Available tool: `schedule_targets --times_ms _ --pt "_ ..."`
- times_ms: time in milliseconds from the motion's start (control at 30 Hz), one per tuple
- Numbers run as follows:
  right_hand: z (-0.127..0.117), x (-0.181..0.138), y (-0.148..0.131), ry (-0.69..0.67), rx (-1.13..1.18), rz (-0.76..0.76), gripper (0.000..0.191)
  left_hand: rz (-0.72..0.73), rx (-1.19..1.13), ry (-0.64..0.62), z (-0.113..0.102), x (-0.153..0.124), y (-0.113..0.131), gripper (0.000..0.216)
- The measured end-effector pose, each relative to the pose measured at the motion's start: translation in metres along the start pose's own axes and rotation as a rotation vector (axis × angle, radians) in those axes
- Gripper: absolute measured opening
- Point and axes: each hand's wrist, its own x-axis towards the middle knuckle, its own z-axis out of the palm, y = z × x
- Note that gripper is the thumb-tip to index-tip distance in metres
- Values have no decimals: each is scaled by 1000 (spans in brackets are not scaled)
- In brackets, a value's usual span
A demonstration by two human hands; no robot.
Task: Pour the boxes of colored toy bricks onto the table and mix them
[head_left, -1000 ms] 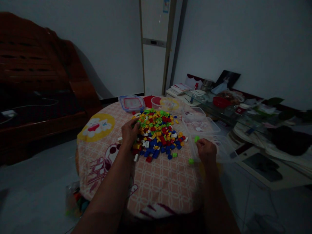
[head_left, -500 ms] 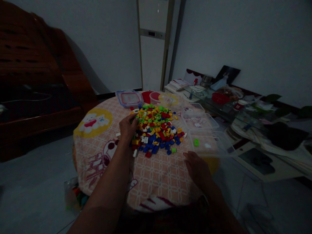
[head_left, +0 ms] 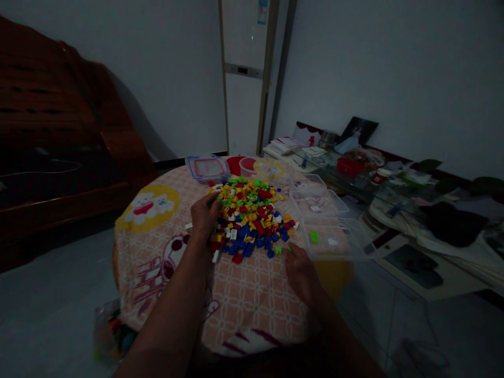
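Note:
A wide heap of small toy building bricks [head_left: 252, 220] in red, yellow, green, blue and white lies on the cloth-covered round table. At the heap's left edge is my left hand [head_left: 203, 216], its fingers curled and the tips close together among the bricks; what they hold, if anything, is hidden. My right hand [head_left: 300, 270] is at the near right edge of the heap, with a bit of a green brick [head_left: 290, 248] showing at its closed fingertips. Just left of it lies another green brick [head_left: 278, 251].
Clear plastic boxes stand along the right: the nearest box [head_left: 342, 256] holds a green brick [head_left: 314, 237] and a white piece. A lidded container [head_left: 207, 169] and a round tub [head_left: 248, 167] sit at the back. A cluttered glass side table [head_left: 362, 189] is beyond.
My right hand has moved left, from beside the nearest box to the heap's edge, and a green brick now shows at its fingertips. My left hand stays at the heap. The view has tilted up slightly.

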Motion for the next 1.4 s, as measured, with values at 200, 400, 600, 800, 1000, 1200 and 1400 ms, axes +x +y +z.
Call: schedule_targets --times_ms 200,400,600,800,1000,1200,1400 --pt "21 40 -10 54 33 -17 38 9 -22 3 1 0 -2 41" --pt "15 76 -12 84 131 -106 40 27 -18 10 1 -1 -3 40" --pt "9 108 -15 200 170 -97 43 27 -41 1 0 0 -7 43" --pt "33 97 -9 281 150 -36 41 46 -126 -77 1 0 -8 47" --pt "38 95 -3 351 265 -41 39 8 -91 -27 1 -1 -8 44" --pt "41 102 3 388 349 40 36 -12 68 -78 5 2 -6 36" --pt "49 105 7 415 344 47 36 -34 167 -204 10 11 3 31"
